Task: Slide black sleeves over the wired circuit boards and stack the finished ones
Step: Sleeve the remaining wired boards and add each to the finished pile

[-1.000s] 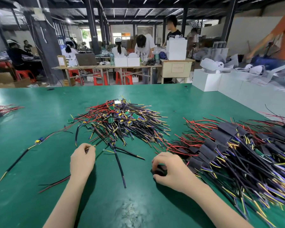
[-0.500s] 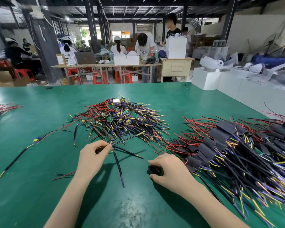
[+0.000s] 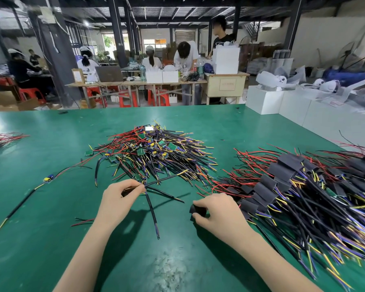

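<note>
Your left hand has lifted a wired board off the unsleeved pile, pinching it; your right hand keeps pinching a black sleeve beside the finished stack. Bare green table lies nearer you

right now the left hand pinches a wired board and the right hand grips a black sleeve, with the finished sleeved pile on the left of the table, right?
Not quite. The head view shows the finished sleeved pile on the table's right. The rest stands: left hand pinches a wired board, right hand grips a black sleeve.
</note>
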{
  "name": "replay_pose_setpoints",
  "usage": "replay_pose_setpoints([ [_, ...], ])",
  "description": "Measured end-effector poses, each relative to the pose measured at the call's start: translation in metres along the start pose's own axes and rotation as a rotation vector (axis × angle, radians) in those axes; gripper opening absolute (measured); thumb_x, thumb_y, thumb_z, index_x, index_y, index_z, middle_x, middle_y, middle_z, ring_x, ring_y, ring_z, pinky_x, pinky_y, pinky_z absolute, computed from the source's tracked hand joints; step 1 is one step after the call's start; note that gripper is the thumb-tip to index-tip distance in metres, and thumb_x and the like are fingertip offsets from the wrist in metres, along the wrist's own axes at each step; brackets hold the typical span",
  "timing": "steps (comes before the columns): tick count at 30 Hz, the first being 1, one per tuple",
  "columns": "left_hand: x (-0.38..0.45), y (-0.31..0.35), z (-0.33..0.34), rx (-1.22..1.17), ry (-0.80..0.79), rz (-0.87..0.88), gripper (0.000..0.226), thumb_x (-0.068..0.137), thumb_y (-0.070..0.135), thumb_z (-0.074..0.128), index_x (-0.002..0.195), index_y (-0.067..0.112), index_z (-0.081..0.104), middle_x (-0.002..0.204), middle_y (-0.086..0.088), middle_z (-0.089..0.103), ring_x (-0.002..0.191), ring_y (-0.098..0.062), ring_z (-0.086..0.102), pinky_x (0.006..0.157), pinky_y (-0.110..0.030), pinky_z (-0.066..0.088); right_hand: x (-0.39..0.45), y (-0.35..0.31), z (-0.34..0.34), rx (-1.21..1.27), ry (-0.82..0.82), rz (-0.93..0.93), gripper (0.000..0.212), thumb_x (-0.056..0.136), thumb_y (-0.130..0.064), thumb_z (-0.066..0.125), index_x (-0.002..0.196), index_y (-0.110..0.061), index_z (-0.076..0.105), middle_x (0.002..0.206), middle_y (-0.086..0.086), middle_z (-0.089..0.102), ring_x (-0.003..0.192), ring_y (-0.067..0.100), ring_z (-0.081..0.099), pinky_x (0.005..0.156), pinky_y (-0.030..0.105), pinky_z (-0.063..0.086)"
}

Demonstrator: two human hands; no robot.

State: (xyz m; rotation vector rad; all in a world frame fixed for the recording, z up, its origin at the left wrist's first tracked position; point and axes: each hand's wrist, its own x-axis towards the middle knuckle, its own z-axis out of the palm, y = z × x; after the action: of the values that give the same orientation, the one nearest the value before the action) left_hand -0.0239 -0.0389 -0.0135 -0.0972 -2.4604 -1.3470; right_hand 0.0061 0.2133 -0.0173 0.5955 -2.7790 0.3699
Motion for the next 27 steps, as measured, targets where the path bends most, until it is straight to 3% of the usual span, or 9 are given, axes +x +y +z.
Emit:
replay_pose_setpoints([
  [5, 0.004, -0.003, -0.010, -0.244, -0.106, 0.042, 0.023, 0.094, 0.013, 0.062, 0.076, 0.022, 0.074, 0.053, 0.004, 0.044, 0.055, -0.009, 0.038, 0.053, -0.017, 0.033, 0.003, 0.014, -0.014, 0.610, 0.341, 0.246, 0.006, 0.077, -0.013, 0.074, 0.083, -0.013, 0.076, 0.069, -0.007, 0.072, 0.058, 0.003, 0.060, 0.061, 0.017, 0.048],
  [8, 0.004, 0.000, -0.013, -0.313, -0.132, 0.075, 0.024, 0.093, 0.012, 0.061, 0.076, 0.021, 0.075, 0.055, 0.002, 0.044, 0.056, -0.011, 0.039, 0.054, -0.013, 0.034, 0.007, 0.022, -0.018, 1.360, 0.309, 0.441, 0.016, 0.082, -0.001, 0.069, 0.097, 0.003, 0.072, 0.080, 0.006, 0.075, 0.068, 0.012, 0.068, 0.065, 0.022, 0.056],
  [10, 0.002, 0.002, -0.013, -0.344, -0.154, 0.082, 0.024, 0.092, 0.012, 0.060, 0.076, 0.021, 0.075, 0.056, 0.000, 0.044, 0.057, -0.011, 0.039, 0.055, -0.013, 0.034, 0.008, 0.026, -0.022, 1.603, 0.299, 0.469, 0.016, 0.083, -0.002, 0.065, 0.098, 0.002, 0.069, 0.086, 0.014, 0.074, 0.076, 0.018, 0.070, 0.066, 0.024, 0.057],
  [11, 0.002, 0.004, -0.013, -0.351, -0.167, 0.083, 0.024, 0.092, 0.013, 0.060, 0.075, 0.022, 0.074, 0.057, -0.001, 0.044, 0.057, -0.011, 0.039, 0.055, -0.014, 0.035, 0.008, 0.028, -0.023, 1.548, 0.324, 0.465, 0.016, 0.083, -0.001, 0.065, 0.098, 0.000, 0.070, 0.084, 0.011, 0.074, 0.075, 0.016, 0.070, 0.066, 0.023, 0.056],
  [13, 0.000, 0.006, -0.014, -0.365, -0.197, 0.078, 0.024, 0.092, 0.011, 0.060, 0.074, 0.020, 0.074, 0.058, -0.003, 0.044, 0.057, -0.012, 0.039, 0.056, -0.015, 0.034, 0.006, 0.033, -0.021, 1.129, 0.427, 0.384, 0.019, 0.079, 0.002, 0.072, 0.098, -0.003, 0.073, 0.081, 0.001, 0.075, 0.070, 0.005, 0.066, 0.070, 0.022, 0.056],
  [15, -0.001, 0.008, -0.014, -0.379, -0.230, 0.074, 0.024, 0.092, 0.007, 0.060, 0.074, 0.016, 0.073, 0.057, -0.001, 0.045, 0.057, -0.011, 0.038, 0.056, -0.014, 0.035, 0.003, 0.034, -0.020, 0.703, 0.511, 0.205, 0.025, 0.075, 0.001, 0.077, 0.098, -0.010, 0.075, 0.087, -0.007, 0.074, 0.074, -0.005, 0.063, 0.076, 0.020, 0.054],
  [17, -0.002, 0.008, -0.013, -0.374, -0.256, 0.074, 0.020, 0.092, 0.004, 0.060, 0.077, 0.008, 0.071, 0.055, 0.003, 0.048, 0.057, -0.011, 0.038, 0.056, -0.014, 0.035, 0.000, 0.035, -0.020, 0.505, 0.555, 0.037, 0.030, 0.072, 0.000, 0.078, 0.099, -0.013, 0.075, 0.094, -0.010, 0.072, 0.082, -0.004, 0.064, 0.079, 0.013, 0.050],
  [21, -0.001, 0.005, -0.013, -0.322, -0.300, 0.070, 0.020, 0.092, 0.005, 0.061, 0.075, 0.009, 0.072, 0.055, 0.004, 0.051, 0.058, -0.012, 0.040, 0.058, -0.015, 0.036, -0.002, 0.035, -0.021, 0.428, 0.544, -0.125, 0.032, 0.074, -0.001, 0.076, 0.104, -0.009, 0.073, 0.097, -0.005, 0.072, 0.086, 0.001, 0.064, 0.081, 0.009, 0.046],
  [27, 0.000, 0.000, -0.012, -0.239, -0.373, 0.061, 0.019, 0.092, 0.009, 0.063, 0.078, 0.012, 0.075, 0.057, 0.003, 0.049, 0.059, -0.012, 0.039, 0.057, -0.019, 0.033, 0.000, 0.035, -0.020, 0.314, 0.500, -0.247, 0.031, 0.076, -0.002, 0.076, 0.106, -0.007, 0.071, 0.098, -0.004, 0.071, 0.088, 0.011, 0.065, 0.084, 0.025, 0.050],
])
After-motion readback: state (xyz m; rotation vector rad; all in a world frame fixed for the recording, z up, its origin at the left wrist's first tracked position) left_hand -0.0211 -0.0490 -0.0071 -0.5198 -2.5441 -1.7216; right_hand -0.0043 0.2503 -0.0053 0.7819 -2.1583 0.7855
